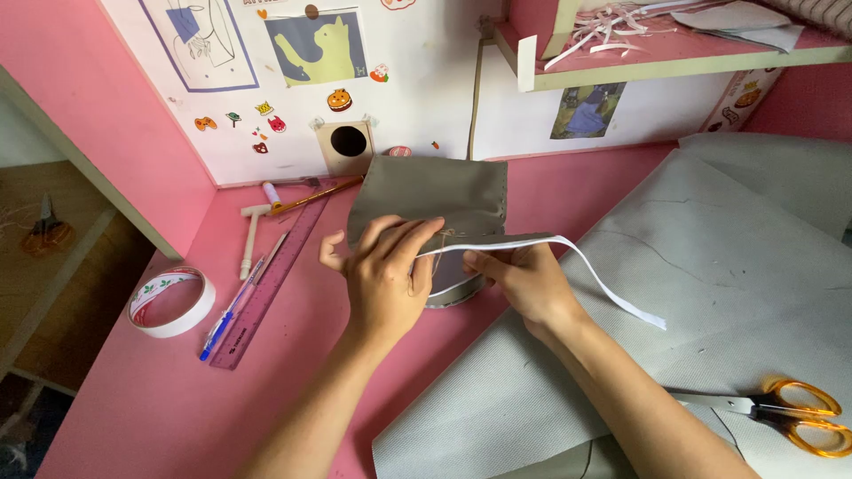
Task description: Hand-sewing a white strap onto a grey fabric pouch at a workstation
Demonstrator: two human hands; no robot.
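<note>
My left hand [383, 275] presses down on a folded grey fabric piece [426, 195] that lies on the pink desk [160, 399]. My right hand [525, 282] pinches a white strip [595, 270] at the fabric's lower edge; the strip loops out to the right and ends over a large grey sheet [710, 266]. A curved grey edge [457, 293] shows under the two hands. Both hands touch near the fabric's middle seam.
A roll of white tape [171, 302], a purple ruler [271, 284], a blue pen [229, 310], a small white hammer-like tool [251, 235] and a brush [315, 195] lie left. Orange-handled scissors [785, 412] rest on the grey sheet at right. A shelf [674, 58] hangs above.
</note>
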